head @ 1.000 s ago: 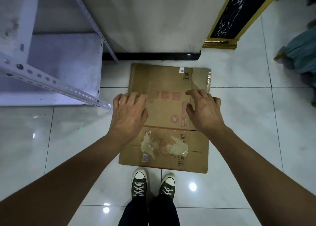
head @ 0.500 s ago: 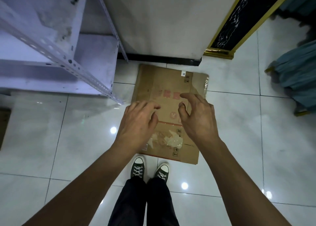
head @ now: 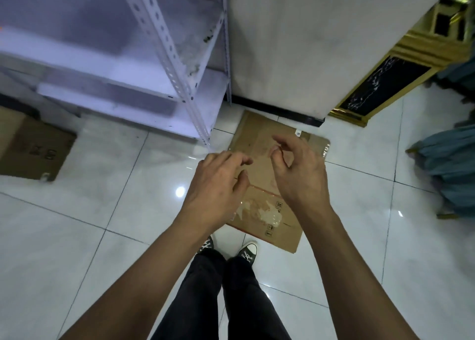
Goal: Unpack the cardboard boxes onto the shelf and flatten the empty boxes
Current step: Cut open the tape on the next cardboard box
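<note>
Two cardboard boxes counted | flattened box (head: 267, 164) flat on floor (head: 102, 249) by shelf (head: 164, 61) | second box (head: 30, 149) far left, unflattened | left hand (head: 218, 182), right hand (head: 298, 170) hover above, loosely curled, holding nothing | step: flattening apparently done | next: go to second box, check contents.

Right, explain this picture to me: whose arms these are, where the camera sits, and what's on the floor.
There is no machine here: a person wears a camera on the head, looking down past their own arms to their legs and sneakers. The left hand and right hand are both empty, fingers loosely curled, above a flattened cardboard box lying on the tiled floor. A white metal shelf stands at upper left. Another cardboard box, not flattened, sits at the far left edge.
</note>
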The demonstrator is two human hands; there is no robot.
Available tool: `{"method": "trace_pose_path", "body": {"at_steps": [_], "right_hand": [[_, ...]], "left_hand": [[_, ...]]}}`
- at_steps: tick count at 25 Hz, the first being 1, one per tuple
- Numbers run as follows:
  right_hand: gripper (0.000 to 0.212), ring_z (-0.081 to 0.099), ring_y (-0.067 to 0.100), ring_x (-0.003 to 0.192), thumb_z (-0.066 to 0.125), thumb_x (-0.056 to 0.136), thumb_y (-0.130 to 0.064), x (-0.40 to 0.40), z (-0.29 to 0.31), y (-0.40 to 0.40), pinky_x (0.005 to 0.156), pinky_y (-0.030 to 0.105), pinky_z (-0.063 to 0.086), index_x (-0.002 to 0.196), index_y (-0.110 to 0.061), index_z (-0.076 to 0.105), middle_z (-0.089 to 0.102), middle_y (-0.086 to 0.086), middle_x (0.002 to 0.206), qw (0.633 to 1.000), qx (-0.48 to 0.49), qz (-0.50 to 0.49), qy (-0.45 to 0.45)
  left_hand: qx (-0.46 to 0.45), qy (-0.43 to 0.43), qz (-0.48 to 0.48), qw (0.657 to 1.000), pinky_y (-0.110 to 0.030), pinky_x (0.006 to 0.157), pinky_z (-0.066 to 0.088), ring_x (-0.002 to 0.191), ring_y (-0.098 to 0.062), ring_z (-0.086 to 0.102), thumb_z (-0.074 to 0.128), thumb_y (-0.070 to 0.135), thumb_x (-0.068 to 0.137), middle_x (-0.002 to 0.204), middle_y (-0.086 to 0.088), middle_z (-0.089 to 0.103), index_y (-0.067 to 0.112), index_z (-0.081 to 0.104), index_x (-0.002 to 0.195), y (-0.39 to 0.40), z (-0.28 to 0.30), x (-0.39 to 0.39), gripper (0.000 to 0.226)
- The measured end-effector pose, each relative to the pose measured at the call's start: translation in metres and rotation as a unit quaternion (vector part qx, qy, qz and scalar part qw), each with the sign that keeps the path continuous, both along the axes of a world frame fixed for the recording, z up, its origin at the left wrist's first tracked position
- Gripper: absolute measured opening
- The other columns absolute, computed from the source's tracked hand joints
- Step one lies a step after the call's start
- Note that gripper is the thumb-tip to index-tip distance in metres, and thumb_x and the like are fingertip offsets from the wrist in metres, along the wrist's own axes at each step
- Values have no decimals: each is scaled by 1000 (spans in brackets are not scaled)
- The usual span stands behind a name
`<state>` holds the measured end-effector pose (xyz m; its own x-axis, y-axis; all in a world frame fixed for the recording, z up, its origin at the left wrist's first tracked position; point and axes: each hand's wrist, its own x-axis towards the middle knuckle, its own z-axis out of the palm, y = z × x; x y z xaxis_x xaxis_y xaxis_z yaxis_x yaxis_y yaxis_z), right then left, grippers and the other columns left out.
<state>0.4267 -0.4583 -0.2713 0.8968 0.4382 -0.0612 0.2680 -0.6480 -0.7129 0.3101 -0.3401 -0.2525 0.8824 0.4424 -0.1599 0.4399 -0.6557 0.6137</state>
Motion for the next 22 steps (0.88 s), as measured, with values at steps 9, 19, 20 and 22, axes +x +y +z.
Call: {"method": "trace_pose_path", "body": {"at_steps": [9, 19, 20, 22], "right_hand": [[28, 60, 5, 104, 55, 99, -28, -80, 84, 97, 91, 29, 47, 125, -32, 65, 67, -15, 116, 992, 15, 125, 14], [23, 61, 2, 108, 57, 100, -22, -182, 138, 230, 96, 29, 51, 118, -25, 70, 69, -16, 115, 967, 119, 227, -7], [23, 60, 1, 108, 57, 100, -22, -192, 141, 240, 96, 30, 50, 118, -25, 70, 69, -16, 116, 964, 121, 238, -7], [24, 60, 0, 108, 56, 100, -22, -216, 146, 266, 96, 26, 50, 120, -25, 69, 69, -16, 117, 955, 118, 272, -7]], "left_hand": [[13, -27, 131, 991, -36, 102, 40, 115, -17, 49, 54, 21, 99, 120, 11, 64, 26, 63, 122, 75, 75, -105, 26], [11, -80, 266, 961, -17, 93, 32, 118, -6, 44, 51, 24, 102, 121, 18, 62, 30, 60, 126, 178, 126, -238, 27], [15, -85, 276, 957, -16, 92, 31, 118, -5, 44, 51, 24, 102, 121, 18, 62, 31, 60, 126, 186, 129, -248, 27], [23, -97, 301, 948, -15, 91, 30, 116, -6, 45, 51, 24, 102, 121, 18, 62, 30, 61, 126, 202, 136, -272, 26]]}}
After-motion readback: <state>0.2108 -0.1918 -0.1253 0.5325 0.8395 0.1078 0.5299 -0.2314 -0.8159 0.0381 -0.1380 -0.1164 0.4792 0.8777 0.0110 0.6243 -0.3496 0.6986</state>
